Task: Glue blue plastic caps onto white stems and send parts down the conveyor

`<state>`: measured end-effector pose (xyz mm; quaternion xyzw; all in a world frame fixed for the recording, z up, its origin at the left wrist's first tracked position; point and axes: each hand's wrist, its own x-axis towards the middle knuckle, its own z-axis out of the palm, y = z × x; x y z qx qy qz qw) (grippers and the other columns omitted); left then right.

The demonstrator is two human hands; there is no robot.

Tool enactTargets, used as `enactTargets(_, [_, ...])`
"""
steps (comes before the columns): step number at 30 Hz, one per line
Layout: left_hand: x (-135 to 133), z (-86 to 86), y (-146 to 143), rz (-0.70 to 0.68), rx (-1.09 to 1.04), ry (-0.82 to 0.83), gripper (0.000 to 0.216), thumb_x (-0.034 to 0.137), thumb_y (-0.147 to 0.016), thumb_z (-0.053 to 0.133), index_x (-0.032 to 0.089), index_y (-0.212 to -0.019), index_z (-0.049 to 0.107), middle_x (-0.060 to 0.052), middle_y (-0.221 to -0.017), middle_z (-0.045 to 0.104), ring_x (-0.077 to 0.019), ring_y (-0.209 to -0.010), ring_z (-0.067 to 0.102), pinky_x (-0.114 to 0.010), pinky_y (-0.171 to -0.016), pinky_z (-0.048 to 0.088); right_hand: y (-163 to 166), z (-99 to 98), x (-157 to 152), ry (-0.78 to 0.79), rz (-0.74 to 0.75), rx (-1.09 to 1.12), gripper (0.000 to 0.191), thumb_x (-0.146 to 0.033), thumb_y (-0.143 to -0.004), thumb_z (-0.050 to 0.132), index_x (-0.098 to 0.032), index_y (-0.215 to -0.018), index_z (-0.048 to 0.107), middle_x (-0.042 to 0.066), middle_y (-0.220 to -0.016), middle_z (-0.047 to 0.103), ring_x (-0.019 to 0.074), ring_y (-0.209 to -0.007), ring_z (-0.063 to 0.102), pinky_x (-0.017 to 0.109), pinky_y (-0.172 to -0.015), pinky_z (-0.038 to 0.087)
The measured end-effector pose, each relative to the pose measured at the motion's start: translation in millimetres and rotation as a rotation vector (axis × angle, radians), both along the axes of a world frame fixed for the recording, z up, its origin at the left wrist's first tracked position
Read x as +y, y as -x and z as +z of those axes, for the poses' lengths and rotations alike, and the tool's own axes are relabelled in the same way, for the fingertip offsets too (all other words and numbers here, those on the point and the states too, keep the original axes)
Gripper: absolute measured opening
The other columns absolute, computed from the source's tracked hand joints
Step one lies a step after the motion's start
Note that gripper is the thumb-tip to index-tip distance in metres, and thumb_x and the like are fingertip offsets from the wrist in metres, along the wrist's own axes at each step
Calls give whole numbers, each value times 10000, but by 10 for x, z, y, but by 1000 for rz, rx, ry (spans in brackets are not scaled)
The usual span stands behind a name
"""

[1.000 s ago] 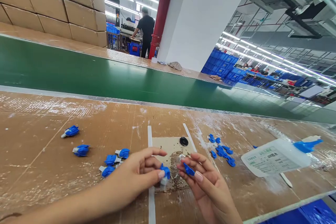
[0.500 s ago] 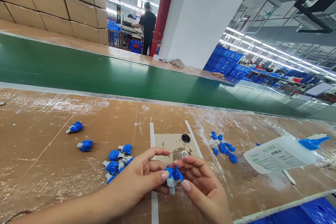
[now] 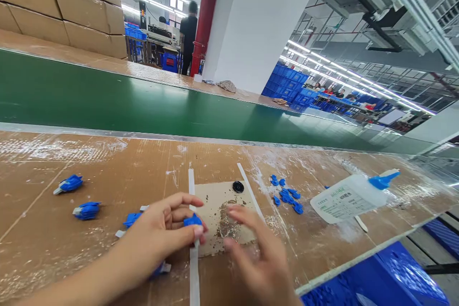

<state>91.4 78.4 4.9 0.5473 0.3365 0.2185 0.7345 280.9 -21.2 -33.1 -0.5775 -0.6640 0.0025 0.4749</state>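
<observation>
Head view: L hand (image 3: 163,227) pinches blue plastic part (image 3: 192,220) btwn thumb & fingers, over tan sheet's (image 3: 211,196) L edge. R hand (image 3: 261,258), blurred, thumb & fingers spread, is to part's R, not touching; loose blue pieces (image 3: 287,196) farther R.

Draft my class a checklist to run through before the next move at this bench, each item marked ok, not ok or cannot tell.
1. Left hand has its grip on a blue piece: ok.
2. Right hand open: ok, though blurred.
3. Loose blue pieces all lie singly: not ok, several are bunched.
4. Black disc apart from both hands: ok.
5. Bottle apart from both hands: ok.
6. Blue spout sealed: cannot tell.
</observation>
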Motion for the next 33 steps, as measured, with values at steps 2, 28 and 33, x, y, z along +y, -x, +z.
enactTargets(2, [183, 73, 67, 78, 112, -216, 412, 394, -715, 710, 196, -1036, 544, -57, -874, 727, -204, -824, 671, -304, -743, 495, -447, -14, 38, 127, -321, -93, 240, -380, -944, 470, -236, -1064, 619, 48, -1036, 703, 182, -904, 670, 317, -804, 556])
enactTargets(28, [710, 128, 478, -517, 899, -1082, 162, 139, -749, 563, 202, -860, 663, -61, -948, 662, -223, -858, 618, -316, -676, 394, -1294, -477, -197, 494, -503, -122, 477, -525, -761, 412, -214, -889, 750, 88, -1117, 706, 331, -1104, 623, 520, -1033, 425])
enactTargets(33, [709, 27, 439, -513, 894, -1089, 134, 152, -763, 572, 192, -869, 645, -75, -973, 659, -231, -833, 622, -321, -672, 400, -1378, -501, -191, 490, -527, -4, 385, -515, -739, 494, -235, -838, 739, 90, -1097, 713, 353, -1053, 642, 563, -994, 435])
